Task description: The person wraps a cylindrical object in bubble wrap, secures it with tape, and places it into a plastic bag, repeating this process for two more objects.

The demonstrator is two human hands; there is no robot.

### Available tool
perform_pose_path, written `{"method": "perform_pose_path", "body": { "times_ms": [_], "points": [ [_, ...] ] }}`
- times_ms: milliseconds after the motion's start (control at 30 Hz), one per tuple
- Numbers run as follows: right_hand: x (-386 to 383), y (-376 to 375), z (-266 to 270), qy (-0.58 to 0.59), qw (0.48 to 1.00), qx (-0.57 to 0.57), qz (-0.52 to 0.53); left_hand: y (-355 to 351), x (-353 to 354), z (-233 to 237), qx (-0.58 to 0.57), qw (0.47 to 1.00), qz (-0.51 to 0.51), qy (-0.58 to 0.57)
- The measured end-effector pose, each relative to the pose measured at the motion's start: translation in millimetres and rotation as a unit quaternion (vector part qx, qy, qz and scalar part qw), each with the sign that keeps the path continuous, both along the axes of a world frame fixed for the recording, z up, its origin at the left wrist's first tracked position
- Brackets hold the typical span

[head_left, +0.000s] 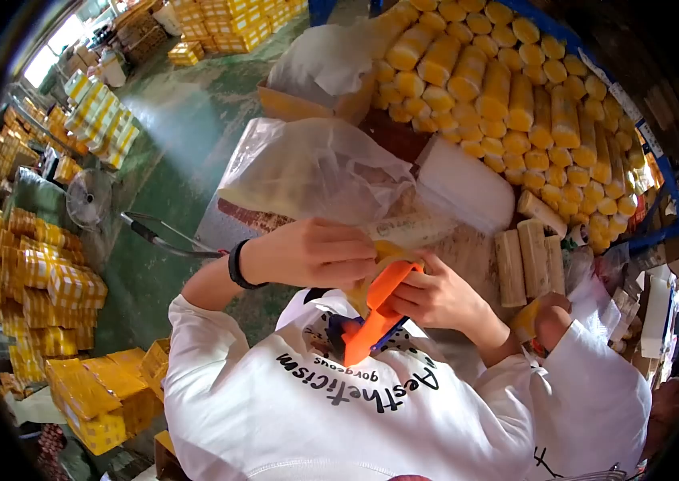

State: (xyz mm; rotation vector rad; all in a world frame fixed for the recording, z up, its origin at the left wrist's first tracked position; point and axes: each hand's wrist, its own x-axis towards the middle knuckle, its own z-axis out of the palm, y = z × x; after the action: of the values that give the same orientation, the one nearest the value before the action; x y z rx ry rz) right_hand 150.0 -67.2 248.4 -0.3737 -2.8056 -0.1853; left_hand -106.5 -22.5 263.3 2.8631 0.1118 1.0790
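Note:
My right hand [431,293] grips an orange tape gun [387,297], tilted in front of my chest, with a roll of yellowish tape [391,255] at its top. My left hand [319,255], wearing a black wristband [239,264], is closed beside the roll. Its fingertips pinch at the tape, though the exact grip is partly hidden. Just beyond my hands, a wrapped pale cylinder [411,230] lies on the work table. Crumpled clear plastic sheeting [315,172] covers the table's far part, with a white wrapped bundle [468,184] to its right.
Yellow-ended rolls [516,112] are stacked high at the back right. Several pale rolls [521,260] stand right of my hands. A co-worker's white sleeve [588,385] is close on my right. Taped boxes [99,393] and a fan [89,196] stand to the left.

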Motion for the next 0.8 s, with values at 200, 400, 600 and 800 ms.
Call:
{"method": "perform_pose_path", "body": {
  "times_ms": [200, 400, 600, 800],
  "points": [
    [2, 0, -1, 0.013, 1.0, -0.007, -0.009, 5, -3, -8, -0.091, 0.996, -0.013, -0.014],
    [1, 2, -3, 0.013, 1.0, -0.012, -0.007, -5, -2, 1, 0.044, 0.998, 0.035, 0.017],
    [1, 3, -7, 0.03, 0.999, -0.023, -0.004, -4, -5, -6, 0.039, 0.999, 0.038, 0.005],
    [1, 6, -5, 0.009, 1.0, -0.02, 0.003, -1, -1, -14, -0.035, 0.998, 0.046, -0.04]
  ]
}}
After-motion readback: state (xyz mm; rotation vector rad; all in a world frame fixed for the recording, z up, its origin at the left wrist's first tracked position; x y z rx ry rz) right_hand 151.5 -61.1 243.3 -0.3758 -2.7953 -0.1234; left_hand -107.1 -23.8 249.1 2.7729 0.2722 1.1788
